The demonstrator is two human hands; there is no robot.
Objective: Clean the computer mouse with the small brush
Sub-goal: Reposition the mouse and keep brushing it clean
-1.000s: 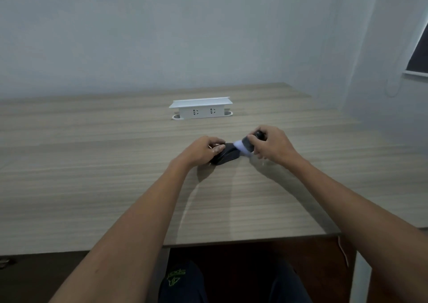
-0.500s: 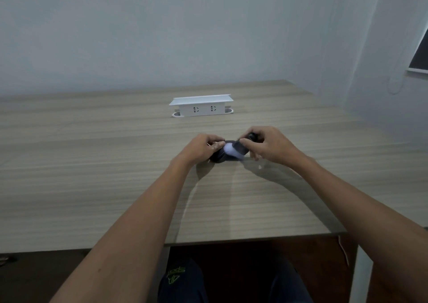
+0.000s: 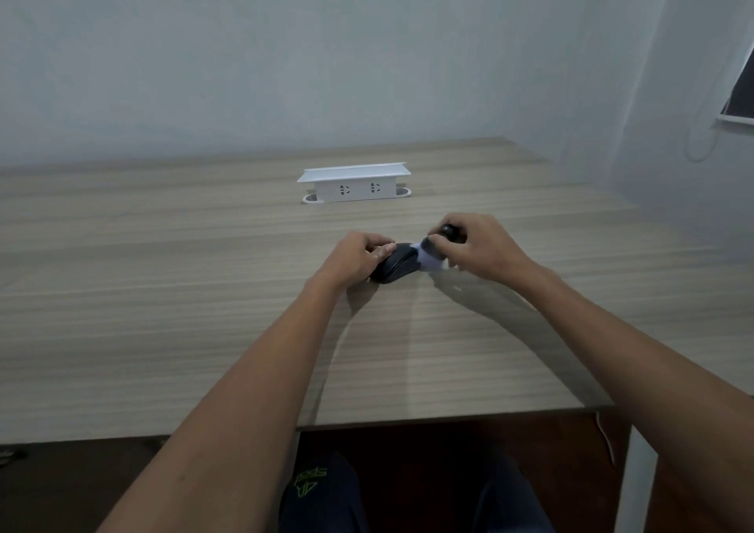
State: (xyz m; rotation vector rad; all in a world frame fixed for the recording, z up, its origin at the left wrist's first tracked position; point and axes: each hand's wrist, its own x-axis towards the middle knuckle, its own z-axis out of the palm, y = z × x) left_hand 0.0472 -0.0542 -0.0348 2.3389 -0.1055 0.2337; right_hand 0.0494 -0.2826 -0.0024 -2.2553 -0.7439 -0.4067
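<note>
A black computer mouse [image 3: 398, 268] lies on the wooden table [image 3: 163, 328], near its middle. My left hand [image 3: 355, 261] grips the mouse from its left side, fingers curled over the top. My right hand [image 3: 477, 249] is closed around a small brush [image 3: 434, 253] with a dark handle and pale bristles. The bristles touch the right end of the mouse. Most of the brush handle is hidden in my fist; only its dark round end shows above my fingers.
A white power socket box [image 3: 354, 184] stands on the table behind the mouse. The table's front edge [image 3: 449, 416] runs close to my lap. A grey wall rises behind the table, and a wall with a window edge [image 3: 738, 100] is at the right.
The brush swept left over the mouse half a second ago and now is back at the mouse's right end. My left hand has kept its hold on the mouse.
</note>
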